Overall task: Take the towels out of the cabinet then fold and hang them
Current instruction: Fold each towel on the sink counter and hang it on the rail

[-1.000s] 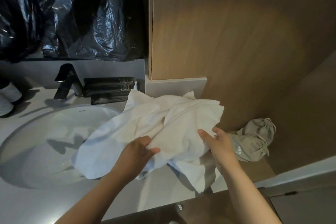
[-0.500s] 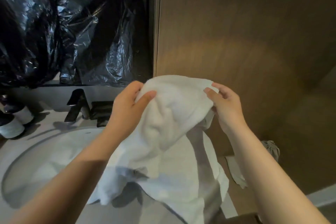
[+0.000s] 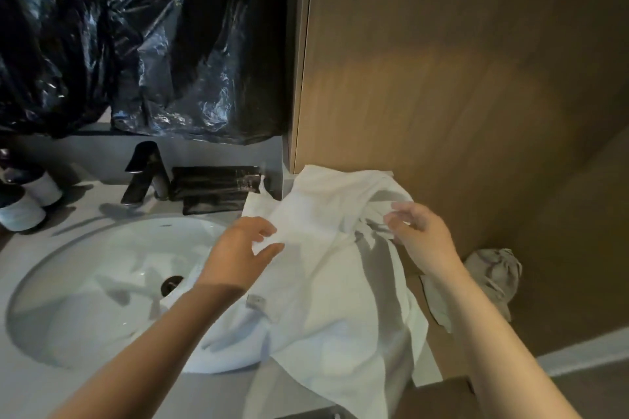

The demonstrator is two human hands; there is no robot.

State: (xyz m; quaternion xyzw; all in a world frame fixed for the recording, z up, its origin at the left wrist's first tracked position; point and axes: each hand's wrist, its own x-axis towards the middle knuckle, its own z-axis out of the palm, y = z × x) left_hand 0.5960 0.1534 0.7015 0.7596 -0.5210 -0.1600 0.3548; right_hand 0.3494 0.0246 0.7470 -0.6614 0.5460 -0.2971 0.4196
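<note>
White towel [image 3: 326, 282] spread loosely over the sink [image 3: 102, 282] edge and counter.
The left hand [image 3: 238, 255] pinches its near-left edge with thumb and forefinger; the crumpled towel's length runs toward the viewer; the right hand [image 3: 422, 235] lightly grips a far fold, fingers partly curled.

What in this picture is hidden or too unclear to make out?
- Head view: the right part of the sink lies under the white towel.
- Whether the left hand or right hand really pinches the towel: fingers are blurred.
- The small tag on the towel is too small to read.
- The two cups are cut off by the left edge.
- The grey pouch is partly behind the right forearm.
</note>
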